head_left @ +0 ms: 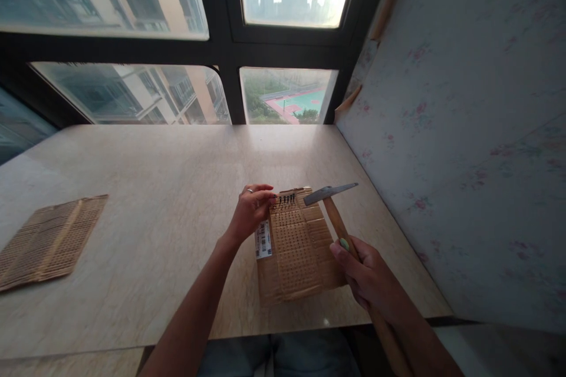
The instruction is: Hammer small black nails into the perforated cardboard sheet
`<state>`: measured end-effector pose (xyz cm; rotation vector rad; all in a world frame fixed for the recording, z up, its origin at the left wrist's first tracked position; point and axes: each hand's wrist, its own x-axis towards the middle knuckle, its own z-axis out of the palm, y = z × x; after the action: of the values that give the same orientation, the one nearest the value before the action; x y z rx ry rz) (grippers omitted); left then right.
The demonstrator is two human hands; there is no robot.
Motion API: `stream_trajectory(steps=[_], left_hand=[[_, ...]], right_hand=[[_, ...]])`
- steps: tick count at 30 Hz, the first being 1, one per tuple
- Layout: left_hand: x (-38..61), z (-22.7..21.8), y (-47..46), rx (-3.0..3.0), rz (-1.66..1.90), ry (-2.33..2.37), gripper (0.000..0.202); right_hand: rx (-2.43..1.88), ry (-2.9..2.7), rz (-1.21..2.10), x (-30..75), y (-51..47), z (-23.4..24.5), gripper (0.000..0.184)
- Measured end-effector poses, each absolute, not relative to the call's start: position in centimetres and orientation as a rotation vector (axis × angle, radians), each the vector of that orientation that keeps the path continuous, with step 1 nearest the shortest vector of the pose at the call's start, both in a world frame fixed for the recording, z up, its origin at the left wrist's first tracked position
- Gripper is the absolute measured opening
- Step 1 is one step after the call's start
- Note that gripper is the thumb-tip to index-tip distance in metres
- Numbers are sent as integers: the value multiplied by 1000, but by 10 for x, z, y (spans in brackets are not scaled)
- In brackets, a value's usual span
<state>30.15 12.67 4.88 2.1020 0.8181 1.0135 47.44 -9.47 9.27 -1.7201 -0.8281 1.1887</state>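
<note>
A brown cardboard box (297, 247) lies on the stone ledge in front of me, with rows of small holes in its top and a white label (264, 240) on its left side. Several dark nails (287, 198) stand in a row near its far edge. At the far left corner my left hand (256, 206) is closed in a pinch at the end of that row, on what looks like a nail mostly hidden by the fingers. My right hand (365, 271) grips the wooden handle of a hammer (338, 224). The metal head is raised above the box's far right corner.
A flat piece of corrugated cardboard (53, 238) lies on the pale stone ledge (168, 188) at the left. Dark-framed windows (221, 47) rise behind the ledge. A wall with flowered paper (451, 147) runs along the right side.
</note>
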Motion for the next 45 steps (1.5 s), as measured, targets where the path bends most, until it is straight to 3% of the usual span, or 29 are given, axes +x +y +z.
stream_trajectory(steps=[35, 45], left_hand=[[302, 52, 122, 2366, 862, 945, 14], [302, 57, 116, 2432, 835, 951, 17]], right_hand=[[-1727, -922, 1208, 471, -77, 108, 42], [-1842, -1340, 821, 467, -54, 128, 39]])
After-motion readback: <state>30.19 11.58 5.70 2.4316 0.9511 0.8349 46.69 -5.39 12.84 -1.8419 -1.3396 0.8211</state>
